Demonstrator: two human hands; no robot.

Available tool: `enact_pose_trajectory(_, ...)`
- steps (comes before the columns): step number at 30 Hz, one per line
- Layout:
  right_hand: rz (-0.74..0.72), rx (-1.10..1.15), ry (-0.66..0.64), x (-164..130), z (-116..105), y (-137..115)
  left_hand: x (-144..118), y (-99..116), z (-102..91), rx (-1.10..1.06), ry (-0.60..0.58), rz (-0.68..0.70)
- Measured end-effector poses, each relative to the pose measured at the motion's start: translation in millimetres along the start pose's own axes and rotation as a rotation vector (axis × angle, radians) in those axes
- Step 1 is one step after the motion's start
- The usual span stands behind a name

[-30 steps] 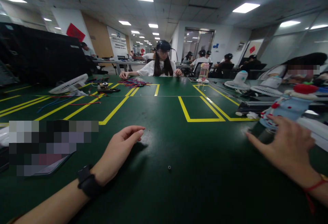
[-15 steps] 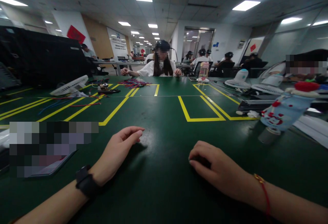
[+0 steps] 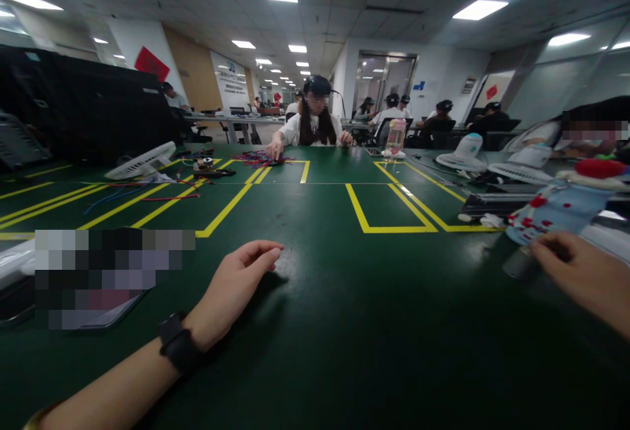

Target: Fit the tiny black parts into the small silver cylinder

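Resting palm-down at lower centre of the frame, the left hand (image 3: 231,289) is lying on the green table (image 3: 344,325), fingers loosely extended and gripping nothing; a black watch (image 3: 178,349) is circling its wrist. At the right edge, the right hand (image 3: 585,276) is hovering with fingers curled, fingertips meeting the top of a small grey cylinder (image 3: 518,264); whether it is actually pinching it, I cannot tell. Just above the cylinder, a pale blue bottle (image 3: 556,215) with red spots is lying tilted. Yellow tape (image 3: 388,228) is marking boxes mid-frame. At upper centre, a person (image 3: 315,125) is sitting, handling coloured wires (image 3: 258,157). A white fan (image 3: 140,162) is lying at upper left.
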State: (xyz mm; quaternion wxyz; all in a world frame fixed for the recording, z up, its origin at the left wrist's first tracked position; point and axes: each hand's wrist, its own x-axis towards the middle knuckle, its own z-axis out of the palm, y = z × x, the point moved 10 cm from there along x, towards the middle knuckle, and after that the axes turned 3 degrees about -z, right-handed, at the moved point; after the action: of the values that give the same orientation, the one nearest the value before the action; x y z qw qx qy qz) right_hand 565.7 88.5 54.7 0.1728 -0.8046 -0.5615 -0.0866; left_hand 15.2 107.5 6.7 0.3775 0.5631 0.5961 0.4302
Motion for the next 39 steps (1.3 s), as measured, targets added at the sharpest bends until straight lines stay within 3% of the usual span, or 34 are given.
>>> enact_pose_trajectory(8, 0.061, -0.008, 0.000, -11, -14, -3, 0, 3, -0.5, 0.005, 0.013, 0.014)
enact_pose_trajectory(16, -0.031, -0.054, 0.032, -11, -16, -3, 0, 0, 0.6, -0.022, 0.000, -0.005)
enact_pose_trajectory(20, -0.046, -0.088, 0.007, -11, -14, -7, -1, 2, 1.2, -0.014, -0.010, 0.000)
enact_pose_trajectory(25, 0.079, -0.004, -0.013, -13, -15, -1, -2, 1, 1.3, -0.028, -0.021, -0.003)
enact_pose_trajectory(32, 0.019, 0.053, -0.077, -11, -3, -3, 0, -2, 3.0, -0.023, -0.029, -0.012)
enact_pose_trajectory(35, -0.104, 0.132, 0.078, -23, -7, -35, 1, -2, 2.5, -0.008, -0.016, -0.020)
enact_pose_trajectory(37, -0.296, 0.309, 0.162, -44, -9, -82, 1, -2, 2.3, -0.002, -0.012, -0.021)
enact_pose_trajectory(39, -0.565, 0.501, 0.132, -77, -6, -145, 1, -2, 2.2, 0.003, -0.010, -0.019)
